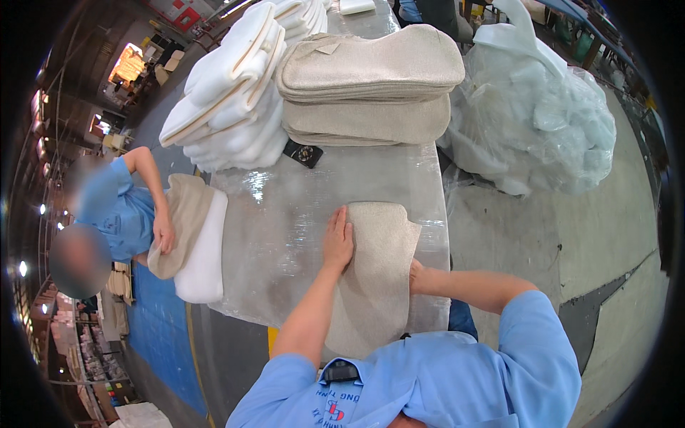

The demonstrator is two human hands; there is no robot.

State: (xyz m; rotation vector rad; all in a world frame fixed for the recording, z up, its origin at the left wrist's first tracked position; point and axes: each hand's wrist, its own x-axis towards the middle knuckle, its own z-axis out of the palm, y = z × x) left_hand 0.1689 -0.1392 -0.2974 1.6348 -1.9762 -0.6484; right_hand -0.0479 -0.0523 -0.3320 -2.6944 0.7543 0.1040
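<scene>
A beige fabric piece, shaped like a long cushion cover, lies lengthwise in front of me and reaches back to my body. My left hand rests flat along its far left edge, fingers stretched out and holding nothing. On the opposite side, my right hand is at the fabric's right edge, where a corner of the cloth sticks out. The fabric hides the fingers of that hand, so their grip does not show.
Beige covers are stacked at the table's far end, beside piled white padding. A small black item lies before them. Right of the table stands a plastic-wrapped white bundle. At left, a co-worker handles beige fabric and white padding.
</scene>
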